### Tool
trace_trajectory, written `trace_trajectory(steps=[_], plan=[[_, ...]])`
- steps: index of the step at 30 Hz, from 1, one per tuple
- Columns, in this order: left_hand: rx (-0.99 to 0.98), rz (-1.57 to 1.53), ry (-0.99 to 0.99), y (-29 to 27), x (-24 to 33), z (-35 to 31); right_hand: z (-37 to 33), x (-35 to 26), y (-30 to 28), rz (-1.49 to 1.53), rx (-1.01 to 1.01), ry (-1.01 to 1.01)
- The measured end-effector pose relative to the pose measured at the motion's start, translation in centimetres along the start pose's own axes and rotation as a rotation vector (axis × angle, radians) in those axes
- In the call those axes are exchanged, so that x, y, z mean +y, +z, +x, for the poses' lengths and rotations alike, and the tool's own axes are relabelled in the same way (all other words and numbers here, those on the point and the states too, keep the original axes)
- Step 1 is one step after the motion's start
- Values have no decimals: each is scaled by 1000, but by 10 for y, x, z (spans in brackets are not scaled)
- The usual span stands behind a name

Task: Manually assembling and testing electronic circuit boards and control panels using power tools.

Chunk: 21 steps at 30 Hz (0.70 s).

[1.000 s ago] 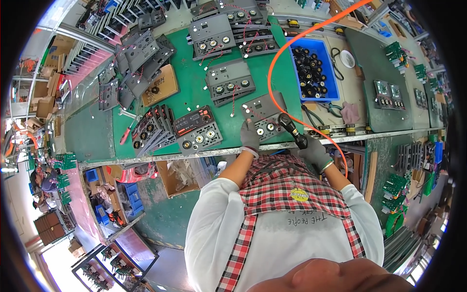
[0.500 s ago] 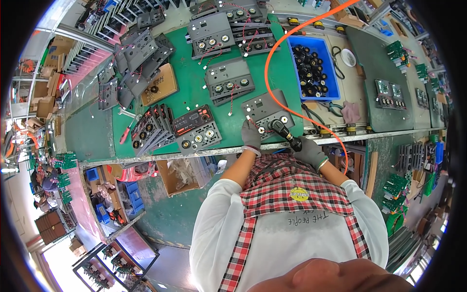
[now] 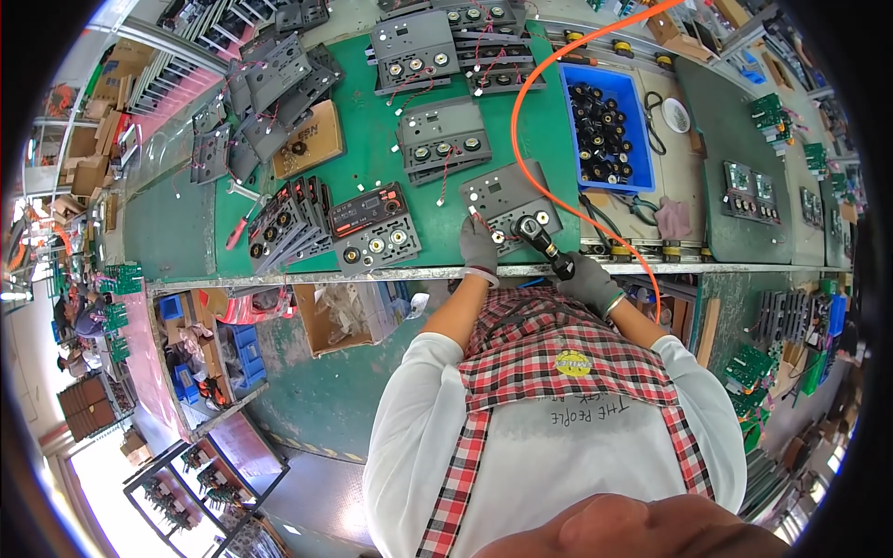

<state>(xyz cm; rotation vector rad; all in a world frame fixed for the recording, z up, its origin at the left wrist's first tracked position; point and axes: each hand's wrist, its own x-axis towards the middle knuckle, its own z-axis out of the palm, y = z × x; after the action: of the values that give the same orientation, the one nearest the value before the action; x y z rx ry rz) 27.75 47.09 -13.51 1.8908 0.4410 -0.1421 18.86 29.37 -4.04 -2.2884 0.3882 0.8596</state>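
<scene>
My right hand [image 3: 592, 284], in a grey glove, is wrapped round a black angled power tool [image 3: 547, 246]. The tool's round head rests over the lower part of a dark grey metal panel [image 3: 502, 192], between its two brass-coloured round fittings. At the panel's lower left edge, my gloved left hand [image 3: 478, 245] grips it, beside a short red wire with a white plug. Its fingertips are partly hidden. To the left lies a matching panel [image 3: 389, 244] with a black and red faceplate [image 3: 366, 210] at its top. Behind are stacked grey panels [image 3: 445, 138] with round fittings.
An orange hose [image 3: 517, 121] arcs over the panel and down past my right hand. A blue bin [image 3: 609, 126] of black knob-like parts stands at right, near pliers [image 3: 642, 208]. Leftward lie faceplated units [image 3: 290, 219], a wrench [image 3: 244, 191], a screwdriver [image 3: 238, 231] and cardboard [image 3: 316, 139].
The view has shifted slightly. The tool's head has moved a little up and left over the panel, still in my right hand. My left hand stays at the panel's edge.
</scene>
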Motion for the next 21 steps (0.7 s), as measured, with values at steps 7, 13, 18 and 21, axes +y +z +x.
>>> trace_trajectory(steps=[7,13,18,21], plan=[[-44,35,41,-3,-10,8,-7,-9,-14,-28,-7,-77],[-57,-71,101,23,-55,19,-1,-15,4,-108,-38,-70],[-95,84,209,21,-55,19,10,-8,16,-169,46,-122],[-64,86,205,23,-64,19,11,-10,17,-189,40,-120]])
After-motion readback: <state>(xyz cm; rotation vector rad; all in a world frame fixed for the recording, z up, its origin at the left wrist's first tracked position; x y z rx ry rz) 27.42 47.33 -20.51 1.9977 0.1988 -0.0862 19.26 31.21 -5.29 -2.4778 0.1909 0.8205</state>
